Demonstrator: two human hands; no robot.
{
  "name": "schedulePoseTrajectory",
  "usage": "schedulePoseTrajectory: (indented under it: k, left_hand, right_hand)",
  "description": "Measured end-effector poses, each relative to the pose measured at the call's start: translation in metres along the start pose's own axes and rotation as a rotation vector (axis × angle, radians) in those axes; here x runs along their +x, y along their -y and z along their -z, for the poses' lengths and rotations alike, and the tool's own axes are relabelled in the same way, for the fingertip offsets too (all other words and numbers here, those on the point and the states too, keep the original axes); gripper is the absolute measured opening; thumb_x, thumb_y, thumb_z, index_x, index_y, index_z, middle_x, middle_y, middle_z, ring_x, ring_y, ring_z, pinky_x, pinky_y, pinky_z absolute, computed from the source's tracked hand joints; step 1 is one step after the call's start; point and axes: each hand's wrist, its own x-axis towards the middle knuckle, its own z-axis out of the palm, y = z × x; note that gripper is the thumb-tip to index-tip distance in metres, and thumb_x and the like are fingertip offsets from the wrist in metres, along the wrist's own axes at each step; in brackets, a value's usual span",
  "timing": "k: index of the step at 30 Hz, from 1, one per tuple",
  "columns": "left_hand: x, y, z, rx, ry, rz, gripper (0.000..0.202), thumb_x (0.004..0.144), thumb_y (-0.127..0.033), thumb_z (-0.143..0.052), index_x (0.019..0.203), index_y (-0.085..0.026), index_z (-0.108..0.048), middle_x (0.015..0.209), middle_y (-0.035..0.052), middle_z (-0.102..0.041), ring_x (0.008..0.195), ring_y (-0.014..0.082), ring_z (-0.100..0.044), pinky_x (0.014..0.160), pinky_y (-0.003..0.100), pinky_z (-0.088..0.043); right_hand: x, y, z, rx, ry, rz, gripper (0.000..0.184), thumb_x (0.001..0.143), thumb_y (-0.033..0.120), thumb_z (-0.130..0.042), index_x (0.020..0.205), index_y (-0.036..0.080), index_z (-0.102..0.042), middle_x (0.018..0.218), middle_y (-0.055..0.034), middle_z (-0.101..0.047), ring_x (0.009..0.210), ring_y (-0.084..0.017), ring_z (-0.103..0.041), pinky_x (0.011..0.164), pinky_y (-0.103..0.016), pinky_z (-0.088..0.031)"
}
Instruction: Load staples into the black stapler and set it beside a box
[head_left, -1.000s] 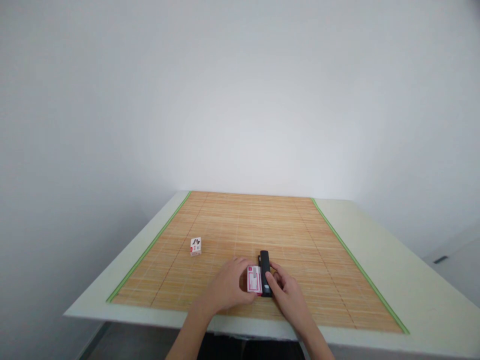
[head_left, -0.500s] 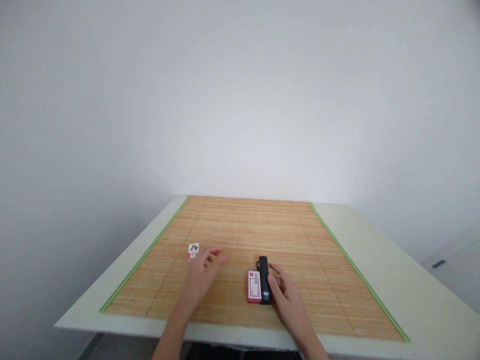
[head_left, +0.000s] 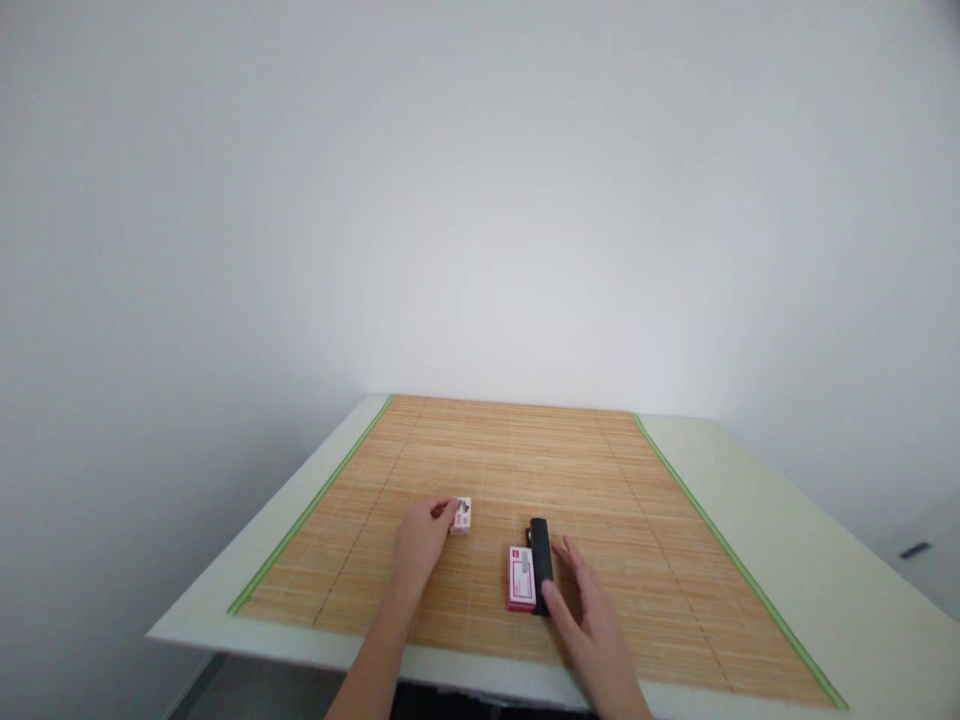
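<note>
Toward the middle of the mat, my left hand [head_left: 421,538] pinches the left side of a small white box [head_left: 463,516] with a dark picture and red marks on its top. Nearer to me lies a red and white box [head_left: 521,578] with a grey picture on its label. Its right side is against a black stapler [head_left: 541,563], which points away from me. My right hand [head_left: 590,610] rests to the right of the stapler, fingers apart, the thumb by its near end; whether the thumb touches it I cannot tell.
A bamboo mat [head_left: 517,450] with green edging covers much of the white table [head_left: 739,480]. The table's far edge meets a white wall [head_left: 510,250]. At the far right a dark handle-like piece [head_left: 914,550] shows on a pale surface.
My left hand has taken hold of the small white box and moved it right, toward the stapler. My right hand's fingers have spread slightly beside the stapler. The view has shifted a little.
</note>
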Motion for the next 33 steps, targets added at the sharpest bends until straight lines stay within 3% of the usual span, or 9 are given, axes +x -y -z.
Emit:
schedulePoseTrajectory:
  k: [4,6,9,13,21,27,30,33]
  left_hand:
    - [-0.015,-0.033,-0.031,-0.046,0.086,-0.055,0.044,0.097,-0.052,-0.054,0.109,-0.019,-0.081,0.107,0.0132,-0.080,0.097,0.0259,-0.074,0.084,0.034,-0.051]
    - [-0.023,-0.044,-0.042,-0.059,0.110,-0.071,0.044,0.097,-0.053,-0.054,0.107,-0.021,-0.082,0.105,0.0129,-0.080,0.097,0.0260,-0.074,0.085,0.034,-0.050]
    - [-0.034,-0.055,-0.052,-0.073,0.128,-0.088,0.045,0.098,-0.055,-0.052,0.106,-0.023,-0.082,0.107,0.0122,-0.080,0.099,0.0266,-0.074,0.086,0.034,-0.049]
    - [-0.044,-0.063,-0.056,-0.084,0.146,-0.088,0.045,0.099,-0.054,-0.050,0.106,-0.023,-0.082,0.108,0.0122,-0.080,0.101,0.0271,-0.074,0.087,0.035,-0.049]
    - [-0.057,-0.071,-0.046,-0.120,0.169,-0.045,0.048,0.100,-0.055,-0.046,0.117,-0.023,-0.078,0.115,0.0120,-0.078,0.111,0.0306,-0.071,0.094,0.039,-0.050]
    - [-0.090,-0.064,-0.059,-0.550,0.182,0.093,0.057,0.102,-0.051,-0.041,0.142,-0.016,-0.060,0.150,0.0123,-0.058,0.138,0.0278,-0.055,0.115,0.041,-0.044]
    - [-0.107,-0.064,-0.068,-0.772,0.160,0.144,0.056,0.097,-0.049,-0.051,0.140,-0.015,-0.063,0.151,0.0125,-0.057,0.142,0.0288,-0.051,0.121,0.041,-0.038]
    - [-0.118,-0.069,-0.072,-0.840,0.101,0.154,0.057,0.090,-0.049,-0.062,0.137,-0.016,-0.065,0.149,0.0126,-0.059,0.143,0.0307,-0.050,0.123,0.042,-0.034]
  right_hand:
    - [-0.015,-0.009,-0.008,-0.299,0.051,0.143,0.093,0.093,0.055,-0.066,0.167,0.027,-0.017,0.163,-0.0111,-0.041,0.150,-0.038,-0.038,0.127,-0.068,-0.016]
    - [-0.019,-0.010,-0.011,-0.355,0.058,0.172,0.091,0.095,0.054,-0.064,0.167,0.029,-0.014,0.164,-0.0093,-0.038,0.151,-0.037,-0.037,0.127,-0.067,-0.017]
    - [-0.019,-0.008,-0.012,-0.389,0.070,0.181,0.080,0.098,0.050,-0.060,0.166,0.031,-0.022,0.165,-0.0070,-0.038,0.151,-0.035,-0.037,0.127,-0.064,-0.021]
    - [-0.017,-0.005,-0.013,-0.411,0.076,0.191,0.073,0.099,0.048,-0.059,0.164,0.030,-0.030,0.163,-0.0076,-0.041,0.150,-0.035,-0.039,0.127,-0.061,-0.023]
    - [-0.017,0.000,-0.012,-0.460,0.096,0.193,0.073,0.103,0.049,-0.053,0.166,0.027,-0.023,0.164,-0.0102,-0.039,0.151,-0.032,-0.039,0.128,-0.059,-0.022]
    - [-0.018,-0.002,-0.011,-0.489,0.094,0.219,0.071,0.103,0.046,-0.053,0.165,0.027,-0.024,0.164,-0.0110,-0.039,0.149,-0.031,-0.042,0.127,-0.058,-0.027]
    - [-0.019,0.000,-0.010,-0.491,0.094,0.236,0.069,0.103,0.044,-0.053,0.164,0.027,-0.027,0.162,-0.0111,-0.043,0.147,-0.030,-0.045,0.126,-0.057,-0.030]
    - [-0.019,0.003,-0.009,-0.471,0.090,0.242,0.067,0.103,0.043,-0.054,0.163,0.027,-0.030,0.158,-0.0118,-0.049,0.145,-0.029,-0.048,0.125,-0.057,-0.031]
